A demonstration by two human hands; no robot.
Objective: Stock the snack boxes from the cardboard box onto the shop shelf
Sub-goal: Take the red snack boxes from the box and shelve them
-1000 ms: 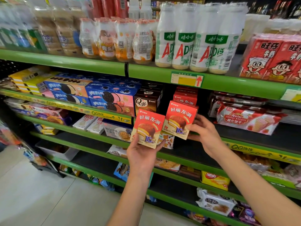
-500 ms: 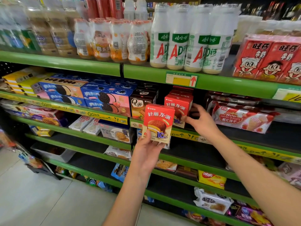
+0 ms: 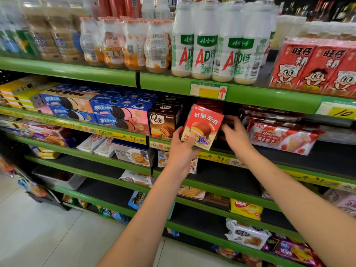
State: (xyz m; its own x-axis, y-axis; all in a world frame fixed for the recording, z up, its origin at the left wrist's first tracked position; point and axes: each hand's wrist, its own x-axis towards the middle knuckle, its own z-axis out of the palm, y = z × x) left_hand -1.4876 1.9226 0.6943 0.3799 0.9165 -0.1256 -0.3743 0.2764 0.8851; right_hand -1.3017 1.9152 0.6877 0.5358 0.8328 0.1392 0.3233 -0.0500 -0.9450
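While the green metal shop shelf [image 3: 250,97] carries brown cake boxes [image 3: 163,122] at its front edge, the left hand [image 3: 181,149] grips a tilted red cardboard snack box [image 3: 202,126] just beside them. The right hand [image 3: 235,135] reaches behind that box, fingers [image 3: 229,120] curled; whether they hold anything I cannot tell.

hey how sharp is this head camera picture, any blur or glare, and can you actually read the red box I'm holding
Head view: the red snack box in the left hand is fairly sharp, its print legible; the right hand is slightly smeared; the bottles on the top shelf and the left edge are soft with motion blur; the green shelf edges bow from the wide lens; lighting is even, with mild sheen on wrappers.
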